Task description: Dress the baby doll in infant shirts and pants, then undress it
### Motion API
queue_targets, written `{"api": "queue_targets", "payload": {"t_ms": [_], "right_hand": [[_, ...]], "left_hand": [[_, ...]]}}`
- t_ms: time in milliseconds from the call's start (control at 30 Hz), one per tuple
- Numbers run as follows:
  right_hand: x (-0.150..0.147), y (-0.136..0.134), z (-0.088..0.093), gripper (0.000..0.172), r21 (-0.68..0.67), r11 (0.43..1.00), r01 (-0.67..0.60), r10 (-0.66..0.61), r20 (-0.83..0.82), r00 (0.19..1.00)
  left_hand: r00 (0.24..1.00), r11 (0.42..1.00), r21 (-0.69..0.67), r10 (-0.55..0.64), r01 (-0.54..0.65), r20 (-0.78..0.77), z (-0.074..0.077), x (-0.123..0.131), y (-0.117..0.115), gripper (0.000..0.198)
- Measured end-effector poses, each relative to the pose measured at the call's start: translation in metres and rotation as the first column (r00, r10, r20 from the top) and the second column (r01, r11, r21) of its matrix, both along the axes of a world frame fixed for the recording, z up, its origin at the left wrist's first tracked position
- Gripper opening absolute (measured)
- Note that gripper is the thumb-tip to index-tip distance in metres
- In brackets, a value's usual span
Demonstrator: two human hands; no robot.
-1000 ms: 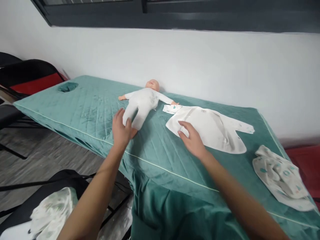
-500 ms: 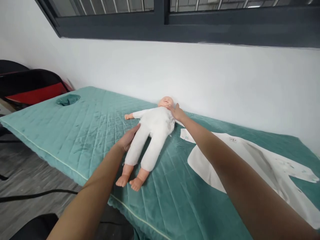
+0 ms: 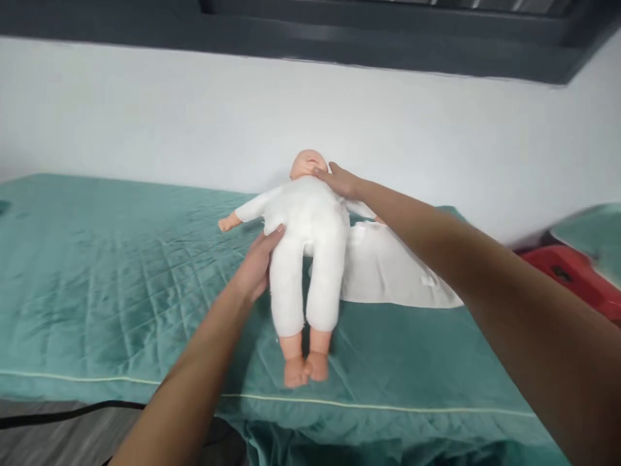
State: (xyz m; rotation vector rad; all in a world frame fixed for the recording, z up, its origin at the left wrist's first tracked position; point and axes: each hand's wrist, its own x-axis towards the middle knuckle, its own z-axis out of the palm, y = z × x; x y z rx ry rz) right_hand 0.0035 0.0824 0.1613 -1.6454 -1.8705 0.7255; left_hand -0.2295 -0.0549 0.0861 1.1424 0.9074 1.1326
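Observation:
A baby doll [image 3: 313, 213] with a white cloth body and bare plastic head, hands and feet lies face up, its feet toward me. My left hand [image 3: 258, 262] grips its side at the hip, thumb on top. At the neck and shoulder, my right hand [image 3: 339, 180] holds the doll, fingers partly hidden behind it. A white baby garment [image 3: 388, 268] is spread flat on the right, partly covered by the doll's side and by my right forearm.
Everything lies on a green quilted bed cover [image 3: 121, 278] against a white wall [image 3: 169, 116]. A dark window frame [image 3: 339, 32] runs above. Toward the right edge is a red object [image 3: 567, 272]. A black cable [image 3: 72, 411] crosses the floor at lower left.
The doll has moved right in my hands, from beside the white garment to against its near edge, and its legs have straightened toward me. The view has turned to the right.

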Motion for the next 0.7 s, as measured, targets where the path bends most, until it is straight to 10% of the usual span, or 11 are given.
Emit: {"api": "queue_targets", "payload": {"t_ms": [200,400,700], "right_hand": [[0.114,-0.051,0.014,0.094,0.066,0.991,0.117,-0.117,-0.003,0.993],[0.197,-0.090,-0.027,0.089,0.005,0.972,0.234,-0.234,0.000,0.972],[0.224,-0.063,-0.080,0.087,-0.116,0.956,0.270,-0.267,0.041,0.963]], "left_hand": [[0.995,0.992,0.068,-0.101,0.102,-0.010,0.005,0.102,-0.028,0.063],[0.949,0.943,0.223,-0.190,0.248,-0.253,-0.023,0.175,-0.031,0.064],[0.896,0.969,0.205,-0.036,0.140,-0.442,-0.060,0.200,-0.021,0.060]]}}
